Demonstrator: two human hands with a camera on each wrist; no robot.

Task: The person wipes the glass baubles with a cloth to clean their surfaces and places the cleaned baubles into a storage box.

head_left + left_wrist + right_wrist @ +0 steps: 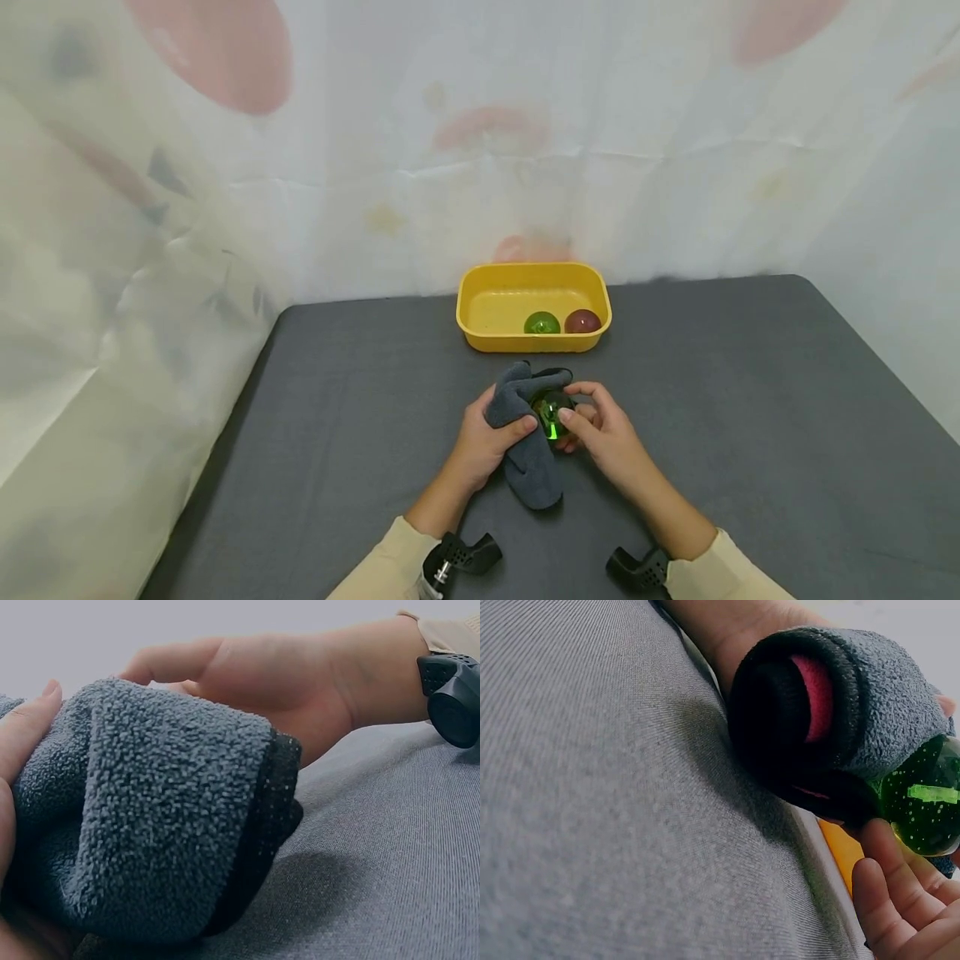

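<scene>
At the middle of the grey table my left hand (491,437) grips a folded grey fleece cloth (525,433), its thumb pressed across the fabric. The cloth (150,810) fills the left wrist view, and its dark hem and pink lining (814,686) show in the right wrist view. My right hand (592,429) holds a shiny green ball (551,414) with curled fingers against the cloth. The green ball (922,799) touches the cloth's edge, with my right fingers (892,892) beneath it.
A yellow tub (480,312) stands just beyond my hands near the back of the table (750,433). Inside it lie a green ball (542,323) and a dark red ball (582,321). A pale patterned curtain (187,250) hangs behind and to the left.
</scene>
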